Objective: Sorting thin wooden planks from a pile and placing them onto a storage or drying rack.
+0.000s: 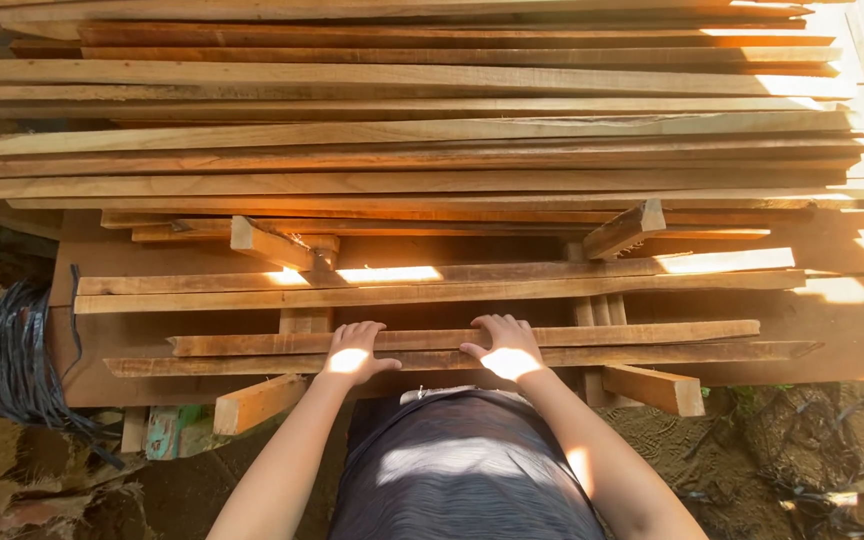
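Observation:
My left hand (354, 352) and my right hand (505, 348) both rest palm down on the two nearest long wooden slats (642, 342), fingers curled over their far edge. These slats lie side by side across short wooden crosspieces (257, 402) at the front of a wooden board (122, 320). A second pair of long slats (432, 285) lies a little further from me. Behind them rises a big stack of long planks (412, 130).
A bundle of black cord (17, 365) hangs at the board's left edge. A short block (624, 229) and another (270, 243) lie tilted under the big stack. A green-painted piece (172, 428) sits below the board. Bare dirt ground (752, 450) lies to the right.

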